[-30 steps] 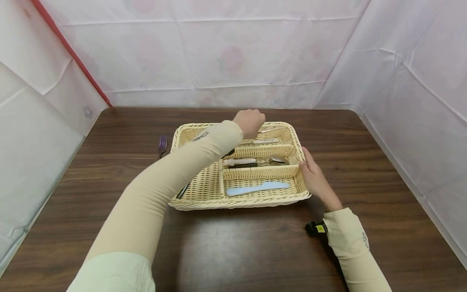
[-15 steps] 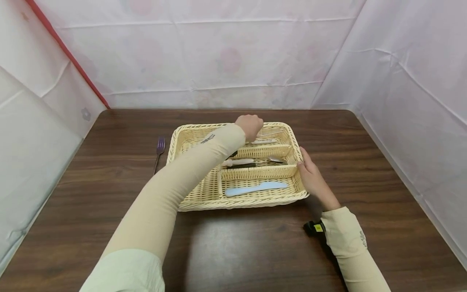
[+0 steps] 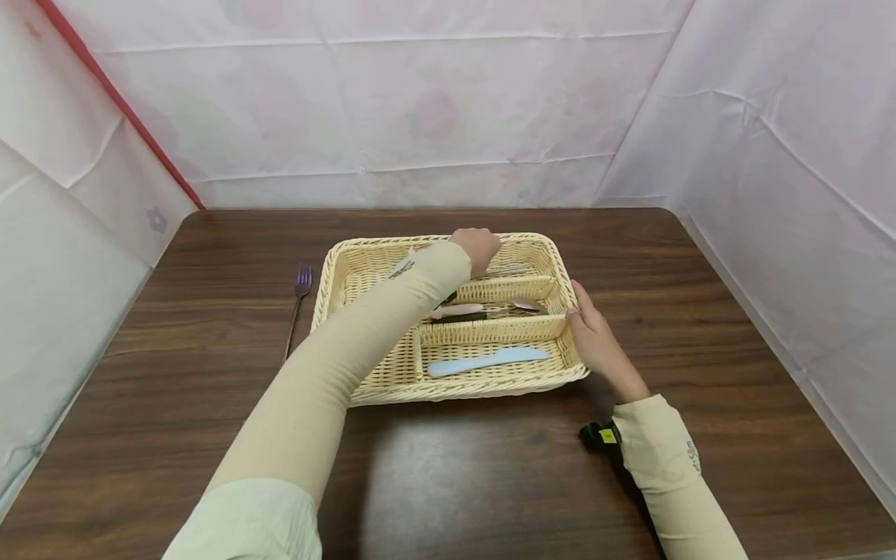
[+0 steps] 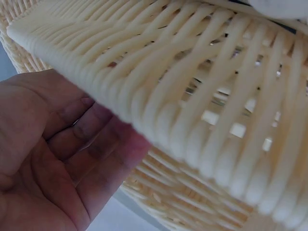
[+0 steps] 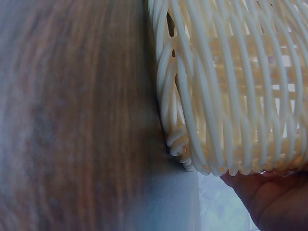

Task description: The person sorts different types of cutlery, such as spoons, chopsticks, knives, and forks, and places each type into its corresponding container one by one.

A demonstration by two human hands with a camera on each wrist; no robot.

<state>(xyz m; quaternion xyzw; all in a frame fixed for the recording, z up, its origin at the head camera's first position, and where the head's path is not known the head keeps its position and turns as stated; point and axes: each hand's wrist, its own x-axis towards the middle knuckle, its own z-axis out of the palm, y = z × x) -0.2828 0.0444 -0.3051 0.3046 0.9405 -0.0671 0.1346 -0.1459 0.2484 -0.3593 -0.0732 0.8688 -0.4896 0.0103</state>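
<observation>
A cream wicker cutlery basket [image 3: 383,395] with dividers sits on the table. My left hand [image 3: 476,249] reaches over it to the far rim; in the left wrist view its curled fingers [image 4: 101,149] meet the woven edge. My right hand [image 3: 595,338] grips the right end, thumb at the rim, the fingers mostly hidden. A pale blue plastic knife [image 3: 486,362] lies in the near compartment. The middle one holds a white-handled piece [image 3: 458,310], a black-handled piece [image 3: 462,317] and a spoon [image 3: 526,305]. More cutlery [image 3: 505,270] shows in the far compartment.
On the dark wooden table [image 3: 490,482], a purple fork [image 3: 302,286] lies left of the basket, its lower handle hidden by my left sleeve [image 3: 350,350]. A black strap [image 3: 595,437] is at my right wrist. White patterned sheets [image 3: 448,101] stand behind and at both sides.
My left hand has lowered slightly toward the basket's far side. My right hand keeps its grip on the right end. The whole view has drifted a little.
</observation>
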